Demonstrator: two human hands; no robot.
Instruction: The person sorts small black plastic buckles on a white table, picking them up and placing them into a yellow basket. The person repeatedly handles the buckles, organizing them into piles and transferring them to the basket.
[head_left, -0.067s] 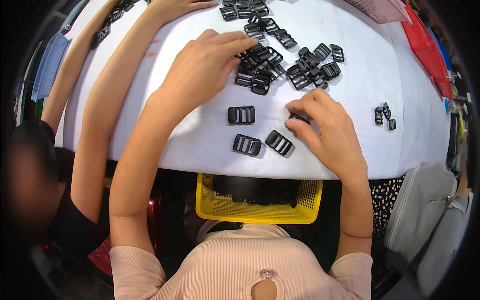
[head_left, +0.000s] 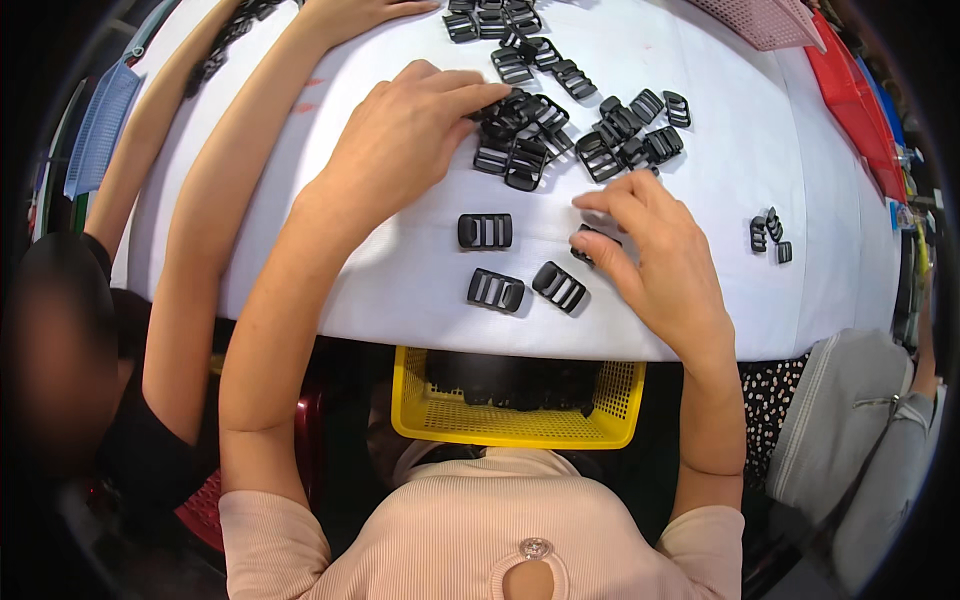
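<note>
My left hand (head_left: 420, 130) reaches to the near pile of black plastic strap buckles (head_left: 525, 165). Its index finger and thumb close around a buckle at the pile's left edge, partly hidden by the fingers. My right hand (head_left: 650, 255) is open above a single black buckle (head_left: 583, 244) lying on the cloth. Thumb and index finger are apart there, and the hand covers part of that buckle. To its left, three more buckles lie separately: an upper one (head_left: 485, 231), a lower one (head_left: 496, 290) and a slanted one (head_left: 559, 287).
More buckles (head_left: 632, 135) are heaped beyond my right hand, and a few smaller black pieces (head_left: 770, 235) lie farther right. The white-covered table (head_left: 400, 290) has a yellow basket (head_left: 515, 440) below its near edge. A co-worker's arm (head_left: 235, 150) stretches across at left.
My right index finger has lifted away from the single buckle, widening the gap to the thumb. My left index fingertip has drawn slightly back toward its thumb at the pile.
</note>
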